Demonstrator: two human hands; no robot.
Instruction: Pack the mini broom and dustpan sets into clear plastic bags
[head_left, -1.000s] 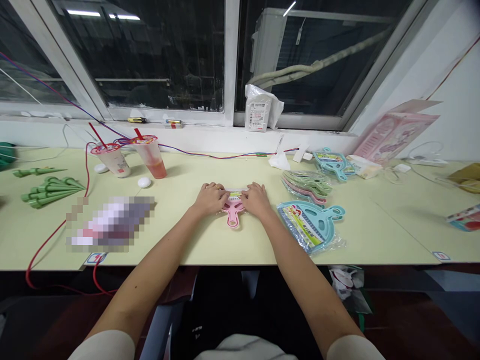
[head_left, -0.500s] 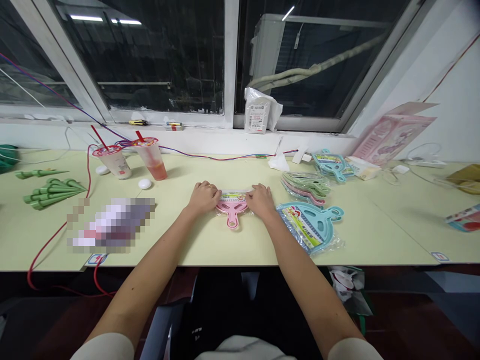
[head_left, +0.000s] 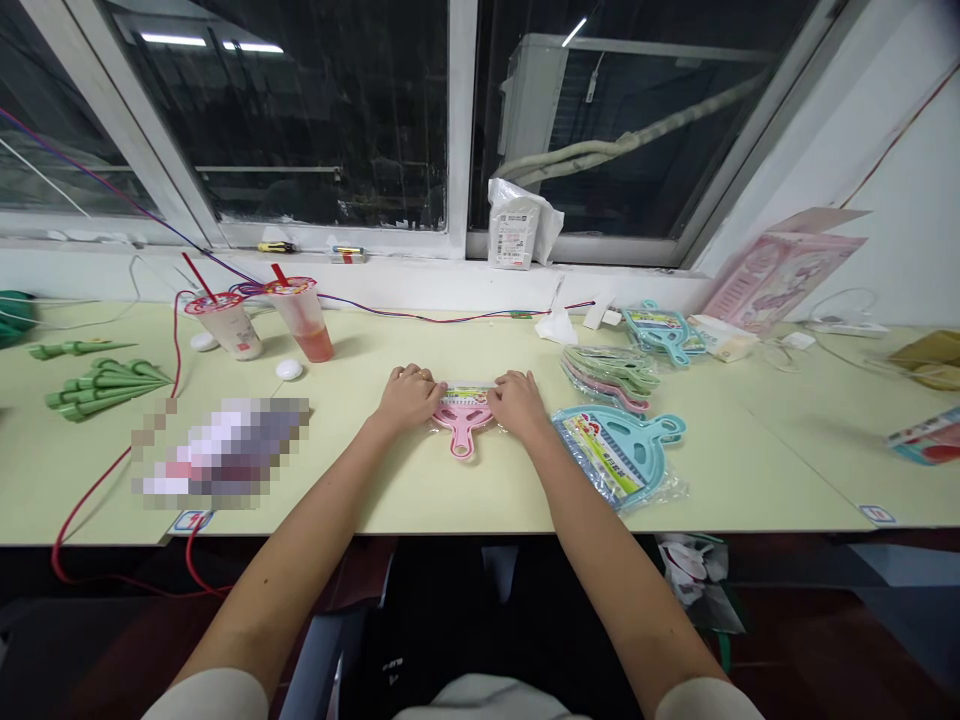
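A pink plastic piece point(head_left: 463, 430) shaped like a small dustpan lies on the table, in a clear bag with a printed label. Its short holed handle points toward me. At its left edge, my left hand point(head_left: 409, 397) is closed with curled fingers, the thumb on the bag. My right hand point(head_left: 519, 402) grips the right edge in the same way. The exact finger contact under the bag is hidden. To the right of my right hand lies a larger pale blue piece point(head_left: 637, 450) of like shape, also bagged. Behind it is a stack of green and pink bagged pieces point(head_left: 611, 372).
More blue bagged pieces point(head_left: 664, 332) lie at the back right, near a pink box point(head_left: 784, 270). Two drink cups point(head_left: 304, 320) with red straws stand back left. Green cone-shaped pieces point(head_left: 109, 388) lie far left. A red cable point(head_left: 97, 490) runs over the table edge.
My right hand has shifted slightly left along the pink piece. The left hand and the packages lie practically where they were.
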